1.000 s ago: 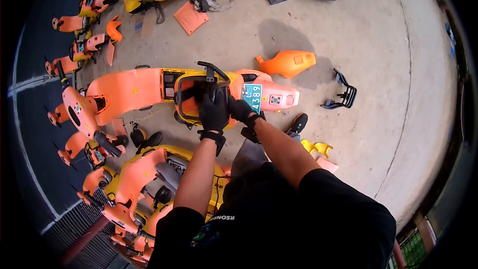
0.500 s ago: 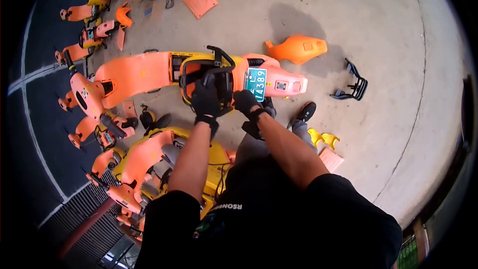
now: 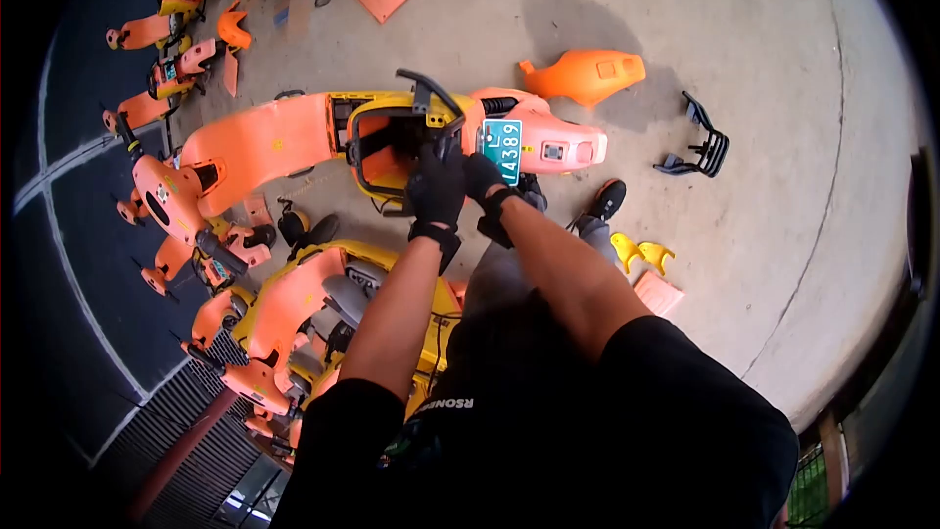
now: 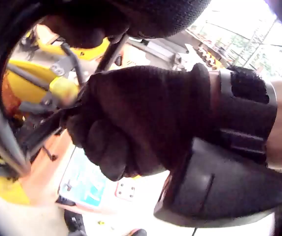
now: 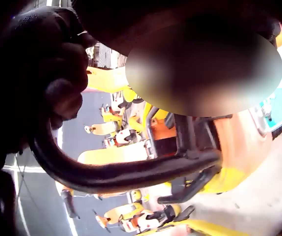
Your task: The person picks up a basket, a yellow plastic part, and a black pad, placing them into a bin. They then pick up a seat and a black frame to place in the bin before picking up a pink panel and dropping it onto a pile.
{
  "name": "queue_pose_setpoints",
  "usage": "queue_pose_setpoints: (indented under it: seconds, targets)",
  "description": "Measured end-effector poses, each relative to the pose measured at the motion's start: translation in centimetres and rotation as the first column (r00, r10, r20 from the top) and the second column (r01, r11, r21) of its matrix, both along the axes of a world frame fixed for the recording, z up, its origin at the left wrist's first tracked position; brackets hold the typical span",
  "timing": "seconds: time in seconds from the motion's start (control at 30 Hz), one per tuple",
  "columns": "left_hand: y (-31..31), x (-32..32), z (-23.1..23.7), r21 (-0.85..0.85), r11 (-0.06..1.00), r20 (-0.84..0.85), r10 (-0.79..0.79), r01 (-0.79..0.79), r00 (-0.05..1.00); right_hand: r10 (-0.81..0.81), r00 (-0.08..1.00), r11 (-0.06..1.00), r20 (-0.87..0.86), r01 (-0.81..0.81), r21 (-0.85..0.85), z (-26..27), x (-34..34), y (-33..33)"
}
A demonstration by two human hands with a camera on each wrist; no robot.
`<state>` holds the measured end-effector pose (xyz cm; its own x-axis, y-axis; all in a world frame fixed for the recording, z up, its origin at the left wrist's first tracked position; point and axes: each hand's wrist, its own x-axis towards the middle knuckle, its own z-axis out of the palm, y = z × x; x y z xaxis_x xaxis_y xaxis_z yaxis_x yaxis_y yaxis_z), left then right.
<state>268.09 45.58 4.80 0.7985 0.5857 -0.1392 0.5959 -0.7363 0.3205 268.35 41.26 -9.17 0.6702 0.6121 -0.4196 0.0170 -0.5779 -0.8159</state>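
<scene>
A black tubular grab rail (image 5: 111, 176) stands at the rear of an orange and yellow scooter (image 3: 264, 142) with a teal number plate (image 3: 502, 147). My gloved left hand (image 3: 437, 184) has its fingers curled round the rail's curved tube, at the left of the right wrist view. Beside it, my gloved right hand (image 4: 126, 123) grips a black bar of the rail with curled fingers. The hands are close together at the plate side of the open yellow seat bay (image 3: 352, 162). In the head view they hide the rail's near part.
Right of the scooter lie an orange body panel (image 3: 592, 76) and a black rack (image 3: 707, 149) on the concrete. Yellow pieces (image 3: 641, 252) and a pink flat panel (image 3: 658, 292) are near my feet. More scooters (image 3: 294, 323) stand close at lower left.
My left hand first shifted left over the seat bay, then came back right, up against my right hand. My right hand stays beside the number plate. The camera view has shifted.
</scene>
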Motion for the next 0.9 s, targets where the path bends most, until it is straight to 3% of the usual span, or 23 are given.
queue_pose_setpoints:
  seconds: [0.03,0.1,0.23,0.3,0.33,0.37,0.43,0.47,0.5,0.53,0.57,0.6,0.63,0.67,0.7,0.73,0.77,0.8,0.9]
  targets:
    - [0.1,0.2,-0.3,-0.002,1.000,-0.003,0.005,-0.005,1.000,0.082,0.957,0.996,-0.279,-0.086,-0.003,-0.4,0.6,-0.3]
    - [0.6,-0.2,-1.3,-0.093,0.995,-0.003,0.020,-0.020,1.000,0.254,0.959,0.967,0.122,-0.251,-0.046,-4.0,-1.7,-0.5]
    - [0.2,-0.1,-3.3,0.068,0.990,0.045,-0.123,0.120,0.991,0.159,0.978,0.987,0.137,-0.159,-0.011,-2.7,-1.7,-1.9]
    - [1.3,0.6,-3.6,0.207,0.942,-0.145,-0.237,0.264,0.961,0.075,0.994,0.994,0.074,-0.081,0.078,0.5,-0.3,-4.1]
    - [5.0,0.7,-5.5,0.212,0.742,-0.350,-0.550,0.636,0.758,0.112,0.992,0.977,0.064,-0.122,0.175,1.9,-0.1,-5.4]
    - [3.4,3.9,-1.3,0.220,0.689,-0.368,-0.597,0.691,0.713,0.176,0.976,0.964,0.127,-0.197,0.178,-0.3,-1.5,-5.9]
    - [2.3,5.0,0.6,0.229,0.554,-0.266,-0.756,0.801,0.599,0.104,0.977,0.987,0.188,-0.125,0.105,0.3,-2.0,-6.5]
    - [3.7,4.0,-3.0,-0.136,0.933,-0.057,-0.344,0.334,0.937,0.081,0.978,0.988,0.190,-0.105,0.118,-0.1,-0.4,-5.8]
    - [1.9,4.2,-0.4,0.103,0.789,-0.290,-0.559,0.606,0.777,-0.001,0.999,0.981,0.034,-0.006,0.193,0.0,0.5,-5.3]
    - [1.5,3.8,0.3,-0.062,0.887,-0.272,-0.456,0.458,0.847,-0.066,0.985,0.963,-0.158,0.104,0.248,0.8,0.0,-4.8]
    - [1.7,4.1,0.7,-0.209,0.936,-0.260,-0.332,0.283,0.906,-0.039,0.963,0.997,-0.266,0.056,0.053,2.3,2.3,-3.6]
    - [2.5,2.6,-0.2,-0.188,0.928,-0.104,-0.343,0.321,0.933,0.005,0.991,0.997,-0.132,0.005,0.075,1.9,2.1,-2.8]
    - [3.7,2.8,-1.4,-0.183,0.923,-0.099,-0.359,0.337,0.928,0.042,0.999,0.996,-0.017,-0.041,0.082,2.3,2.4,-2.2]
    - [4.9,2.7,-2.4,-0.208,0.921,-0.155,-0.365,0.330,0.918,-0.021,1.000,0.999,0.005,0.021,0.034,2.7,2.3,-1.9]
    - [5.7,2.2,-2.8,-0.230,0.922,-0.208,-0.360,0.312,0.909,-0.014,1.000,0.999,0.001,0.014,0.036,1.5,2.0,-1.1]
    - [5.6,2.6,-3.1,-0.177,0.900,-0.156,-0.426,0.400,0.891,-0.080,0.983,0.996,-0.165,0.084,0.019,1.2,2.6,-0.7]
    - [5.4,3.1,-3.4,-0.112,0.870,-0.108,-0.490,0.479,0.865,0.002,0.986,1.000,-0.169,0.000,0.013,0.8,2.6,-1.3]
    - [5.1,3.7,-3.7,0.002,0.850,-0.208,-0.514,0.526,0.832,0.084,0.981,0.996,-0.173,-0.083,0.011,2.5,3.6,-2.6]
    - [5.4,4.9,-3.7,0.107,0.817,-0.253,-0.529,0.567,0.810,0.057,0.997,0.990,-0.056,-0.050,0.132,2.8,0.6,-4.5]
